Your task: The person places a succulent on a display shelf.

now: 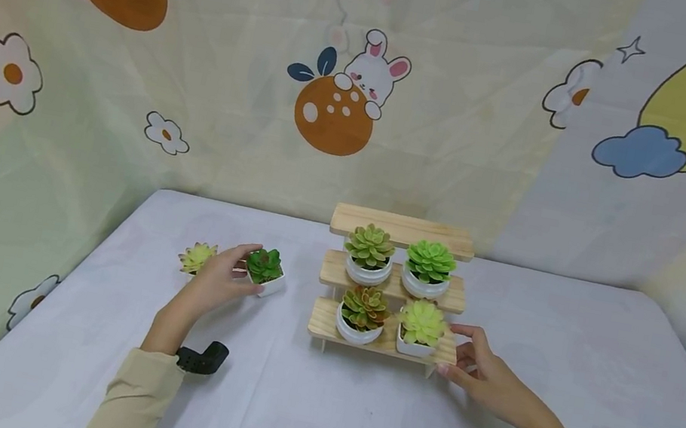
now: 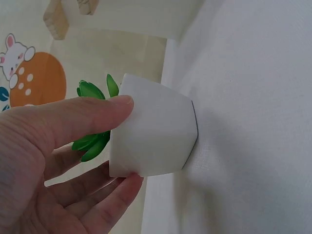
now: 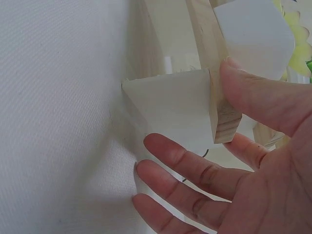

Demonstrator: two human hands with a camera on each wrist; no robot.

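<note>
My left hand (image 1: 222, 279) pinches a small white pot (image 2: 156, 129) between thumb and fingers. A dark green artificial succulent (image 1: 264, 265) grows from it. In the left wrist view the pot is tipped sideways, its base close to the white cloth. A yellow-green succulent (image 1: 196, 258) stands behind the left hand, partly hidden by it. At the three-step wooden plant stand (image 1: 405, 231), my right hand (image 1: 492, 382) grips the right end of the lowest board (image 3: 214, 73), thumb on one edge and index finger on the other. The remaining fingers are spread beside the stand's white side support (image 3: 170, 105).
On the middle step sit an olive-green succulent (image 1: 369, 245) and a bright green succulent (image 1: 430, 261). The lowest step carries a reddish-green succulent (image 1: 364, 308) and a pale yellow-green succulent (image 1: 423, 323). A printed cloth backdrop (image 1: 448, 164) hangs behind the table (image 1: 321, 417).
</note>
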